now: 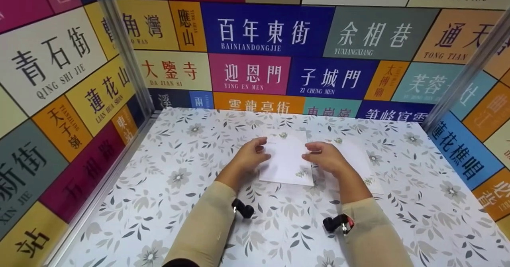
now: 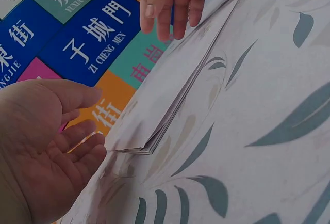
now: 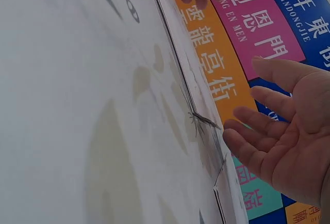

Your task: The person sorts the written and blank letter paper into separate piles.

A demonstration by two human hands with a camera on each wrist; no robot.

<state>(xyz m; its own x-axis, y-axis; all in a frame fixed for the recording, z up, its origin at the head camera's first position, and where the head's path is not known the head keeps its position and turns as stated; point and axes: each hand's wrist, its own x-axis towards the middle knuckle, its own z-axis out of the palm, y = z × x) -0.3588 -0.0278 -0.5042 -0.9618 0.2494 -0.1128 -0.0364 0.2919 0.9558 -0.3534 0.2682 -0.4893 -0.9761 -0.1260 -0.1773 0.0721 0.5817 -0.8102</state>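
In the head view, a white paper (image 1: 287, 159) with small printed flowers at its corners lies on the table between both hands. Its near edge shows several thin layers in the left wrist view. My left hand (image 1: 252, 155) is at the paper's left side, fingers loosely bent and thumb apart. Opposite it, my right hand (image 1: 326, 158) hovers by the right side in a similar pose. Neither hand grips anything; whether fingertips touch the paper's edges, I cannot tell. A second similar paper (image 1: 354, 155) lies to the right, partly hidden behind the right hand.
A white cloth (image 1: 179, 215) printed with grey leaves and flowers covers the table. Panels with coloured name blocks (image 1: 267, 32) stand at the back and both sides. Metal posts (image 1: 131, 59) mark the back corners. Each sleeve carries a small black device (image 1: 244, 209) near the wrist.
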